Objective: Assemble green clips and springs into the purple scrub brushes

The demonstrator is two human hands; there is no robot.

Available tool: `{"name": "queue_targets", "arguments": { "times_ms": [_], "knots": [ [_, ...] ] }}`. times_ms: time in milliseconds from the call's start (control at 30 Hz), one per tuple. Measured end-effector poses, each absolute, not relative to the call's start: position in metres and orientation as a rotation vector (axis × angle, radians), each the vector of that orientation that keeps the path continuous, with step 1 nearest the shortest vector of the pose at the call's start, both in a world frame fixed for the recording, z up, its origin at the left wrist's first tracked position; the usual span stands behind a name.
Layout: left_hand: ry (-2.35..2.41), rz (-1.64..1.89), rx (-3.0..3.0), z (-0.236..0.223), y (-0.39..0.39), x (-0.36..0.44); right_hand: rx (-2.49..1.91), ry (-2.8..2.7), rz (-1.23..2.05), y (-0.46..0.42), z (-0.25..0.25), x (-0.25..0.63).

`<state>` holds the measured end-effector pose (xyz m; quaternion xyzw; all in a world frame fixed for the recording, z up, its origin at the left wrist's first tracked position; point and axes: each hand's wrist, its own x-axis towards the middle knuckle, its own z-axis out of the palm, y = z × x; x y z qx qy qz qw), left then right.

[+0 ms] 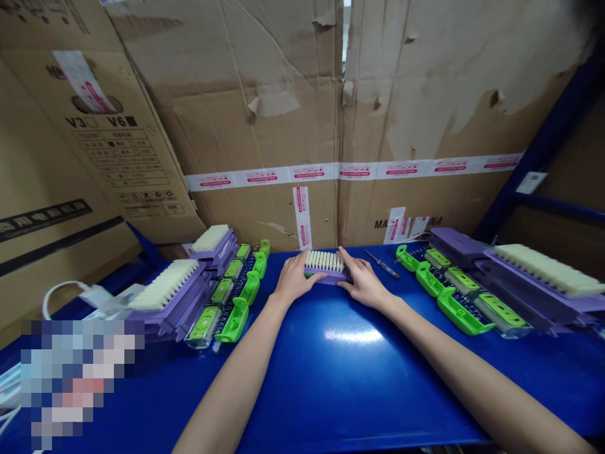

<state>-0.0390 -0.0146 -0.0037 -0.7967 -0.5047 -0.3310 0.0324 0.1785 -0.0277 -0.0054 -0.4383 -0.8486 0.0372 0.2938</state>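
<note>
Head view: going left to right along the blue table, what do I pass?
White cable → left stack of purple brushes → left row of green clips → left hand → small purple brush held between both hands → right hand → screwdriver → right row of green clips → right purple brushes.

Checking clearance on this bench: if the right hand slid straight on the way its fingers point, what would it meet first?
The right hand points up-left, already against the brush that both hands grip. Past it, probably the cardboard box behind, though depth is unclear.
</note>
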Motion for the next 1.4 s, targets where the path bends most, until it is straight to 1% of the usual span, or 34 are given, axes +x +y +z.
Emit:
{"name": "queue_targets", "arguments": {
  "times_ms": [633,800,1000,1267,1400],
  "knots": [
    [-1.573,-0.897,-2.483,0.004,-0.021,-0.036,-1.191,-2.265,0.120,-0.028,-0.003,0.181],
    [-1.817,-1.029,-2.463,0.004,-0.021,-0.035,-1.182,-2.272,0.130,-0.027,-0.003,0.183],
    [-1.838,-1.188,-2.495,0.003,-0.019,-0.035,-1.168,-2.281,0.109,-0.025,-0.006,0.184],
    [-1.736,-1.181,-2.399,-0.004,-0.012,-0.036,-1.068,-2.263,0.079,-0.025,-0.004,0.187],
    [-1.762,-1.161,-2.369,-0.004,-0.012,-0.036,-1.248,-2.203,-0.046,-0.027,0.009,0.193]
  ]
}}
